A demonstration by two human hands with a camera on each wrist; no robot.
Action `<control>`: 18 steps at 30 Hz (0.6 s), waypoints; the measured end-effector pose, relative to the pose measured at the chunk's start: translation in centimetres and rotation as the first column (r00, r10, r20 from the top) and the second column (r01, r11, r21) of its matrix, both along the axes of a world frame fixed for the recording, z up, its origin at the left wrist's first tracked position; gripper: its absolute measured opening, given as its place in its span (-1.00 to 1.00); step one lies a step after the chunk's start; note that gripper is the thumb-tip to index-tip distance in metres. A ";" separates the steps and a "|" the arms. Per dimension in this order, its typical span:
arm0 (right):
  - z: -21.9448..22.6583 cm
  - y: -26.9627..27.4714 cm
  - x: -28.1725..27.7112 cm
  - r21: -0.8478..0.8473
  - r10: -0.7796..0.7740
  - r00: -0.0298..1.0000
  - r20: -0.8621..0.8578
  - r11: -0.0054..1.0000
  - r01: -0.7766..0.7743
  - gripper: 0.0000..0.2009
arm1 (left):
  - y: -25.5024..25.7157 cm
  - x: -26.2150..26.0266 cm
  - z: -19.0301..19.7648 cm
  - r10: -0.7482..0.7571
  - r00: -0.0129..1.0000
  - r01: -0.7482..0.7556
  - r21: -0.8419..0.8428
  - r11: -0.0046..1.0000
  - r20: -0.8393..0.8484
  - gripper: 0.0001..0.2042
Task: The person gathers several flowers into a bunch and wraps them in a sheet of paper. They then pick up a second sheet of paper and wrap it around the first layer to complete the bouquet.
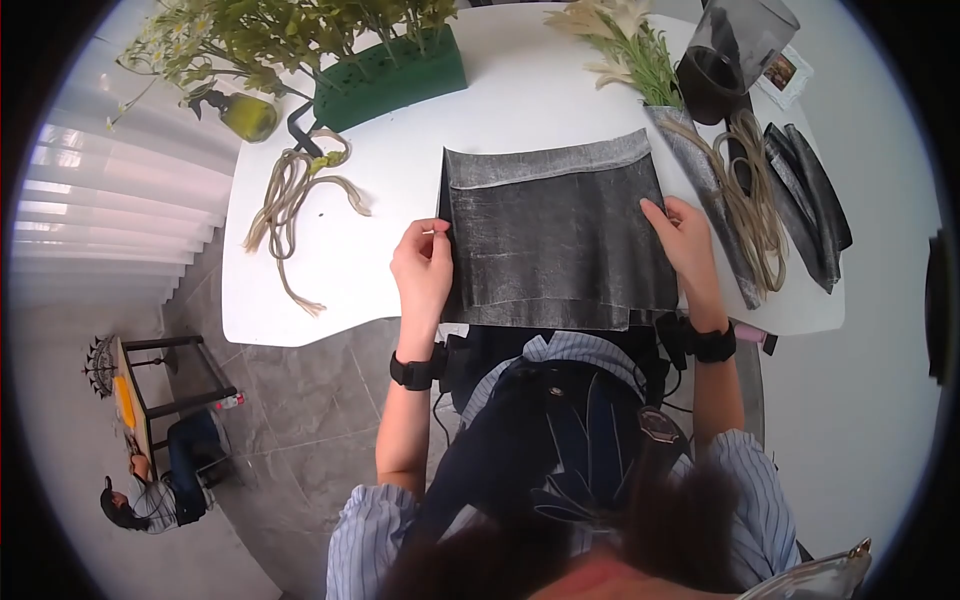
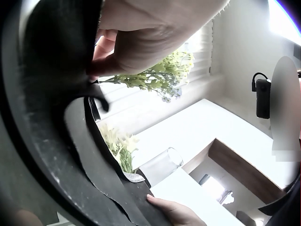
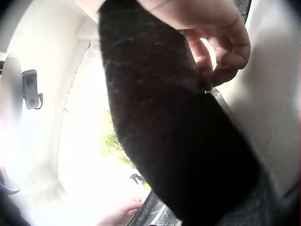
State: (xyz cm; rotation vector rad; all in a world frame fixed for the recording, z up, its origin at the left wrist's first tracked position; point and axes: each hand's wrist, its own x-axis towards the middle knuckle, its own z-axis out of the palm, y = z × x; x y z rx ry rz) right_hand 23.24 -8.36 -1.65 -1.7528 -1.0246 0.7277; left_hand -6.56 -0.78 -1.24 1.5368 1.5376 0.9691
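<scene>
The left hand (image 1: 421, 262) and right hand (image 1: 692, 245) pinch opposite sides of the black sheet (image 1: 560, 235), fingers curled, at the desk's (image 1: 400, 150) near edge. Straightening it seems the step; next calls for even, level tension, I'd judge.

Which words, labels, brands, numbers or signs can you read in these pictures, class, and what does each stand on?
No text can be read in any view.
Dark sheet: no lettering shows.
Brown oval item near the waist: too small to read any marks.
Small framed picture: too small to tell.
</scene>
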 end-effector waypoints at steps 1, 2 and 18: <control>0.5 0.0 -0.3 -0.007 0.002 1.000 -0.022 1.000 -0.002 -0.68 | 0.0 0.1 0.2 0.012 1.000 -0.011 0.007 1.000 -0.029 -0.87; 0.9 0.0 -0.5 -0.007 0.006 0.999 -0.037 1.000 -0.006 -0.67 | 0.1 0.3 0.3 0.011 0.994 -0.003 0.074 0.997 -0.110 -0.84; 2.6 -0.5 -0.4 -0.142 0.219 0.905 -0.365 0.947 -0.287 -0.66 | 2.5 -1.2 0.9 -0.110 0.989 0.130 -0.216 0.968 0.102 -0.82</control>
